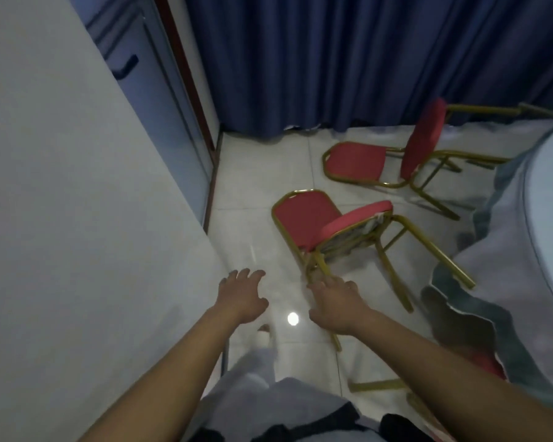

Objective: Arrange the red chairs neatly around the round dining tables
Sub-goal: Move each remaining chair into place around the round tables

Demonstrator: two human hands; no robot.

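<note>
Reaching forward with fingers spread and holding nothing, the left hand and right hand hover at the nearer toppled red-cushioned chair with a gold metal frame; the right fingertips sit at its lowest leg, contact too blurred to tell; beyond that chair a second gold-framed red padded chair lies overturned; just to its right hangs the round table's pale draped cloth; lifting by one leg could swing the frame into the cloth and snag it.

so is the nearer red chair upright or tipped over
Tipped over: the nearer red chair lies backrest down on the floor, legs sticking out sideways.
</note>
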